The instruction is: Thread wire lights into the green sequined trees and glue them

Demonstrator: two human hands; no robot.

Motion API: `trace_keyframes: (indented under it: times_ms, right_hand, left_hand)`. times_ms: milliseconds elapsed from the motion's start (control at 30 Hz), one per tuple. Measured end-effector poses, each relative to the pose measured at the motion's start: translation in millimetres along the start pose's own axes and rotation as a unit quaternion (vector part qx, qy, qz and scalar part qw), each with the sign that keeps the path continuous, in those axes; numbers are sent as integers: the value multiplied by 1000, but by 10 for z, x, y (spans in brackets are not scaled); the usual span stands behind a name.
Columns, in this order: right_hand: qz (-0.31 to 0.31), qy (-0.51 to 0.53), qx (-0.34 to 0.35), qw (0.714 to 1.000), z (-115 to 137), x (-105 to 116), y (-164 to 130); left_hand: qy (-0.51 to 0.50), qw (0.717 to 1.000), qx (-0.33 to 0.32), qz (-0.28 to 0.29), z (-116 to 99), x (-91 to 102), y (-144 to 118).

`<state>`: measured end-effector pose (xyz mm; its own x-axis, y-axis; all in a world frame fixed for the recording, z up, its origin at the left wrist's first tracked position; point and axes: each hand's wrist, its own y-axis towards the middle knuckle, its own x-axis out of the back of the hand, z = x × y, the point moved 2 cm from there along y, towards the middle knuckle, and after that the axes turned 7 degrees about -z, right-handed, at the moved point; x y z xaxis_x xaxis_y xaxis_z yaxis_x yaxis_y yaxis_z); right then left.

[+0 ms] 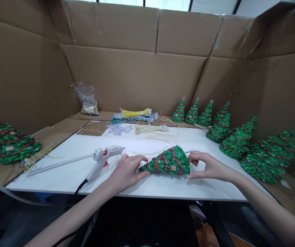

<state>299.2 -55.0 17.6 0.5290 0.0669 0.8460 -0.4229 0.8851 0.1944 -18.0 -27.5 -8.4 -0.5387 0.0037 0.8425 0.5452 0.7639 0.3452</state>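
Note:
A small green tinsel Christmas tree (169, 163) with red garland and a pale square tag lies on its side over the white board (90, 175). Its narrow tip points left, toward my left hand (129, 171), whose thumb and forefinger close around it. At the wide base, my right hand (205, 166) has its thumb and bent fingers against the rim. A thin wire shows by the base near those fingers. Left of my left hand rests a white glue gun (99, 164) with a red trigger and a long glue stick in its rear.
Several finished-looking trees (222, 120) stand along the right and back, and another tree (10, 140) is at far left. Bundled yellow and green wires (134, 116), loose clear pieces (118, 129) and a plastic bag (85, 99) lie at the back. Cardboard walls (126, 75) enclose the table.

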Motion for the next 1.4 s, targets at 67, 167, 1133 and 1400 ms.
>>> trace_keyframes:
  times_ms: [67,167,1133,1400]
  right_hand:
    - [7,16,-15,1000,-42,70,-2]
    - [2,46,-38,998,-108,191,34]
    - [34,-53,28,998,-729,-237,1533]
    - [81,-50,46,994,-611,-287,1408]
  left_hand:
    - [-10,1000,-7,-19,21,-14,-52]
    - [-31,996,-23,-78,58,-39,-135]
    - [-152,971,13,-183,116,-30,-264]
    - [-129,974,-16,-184,103,-31,-261]
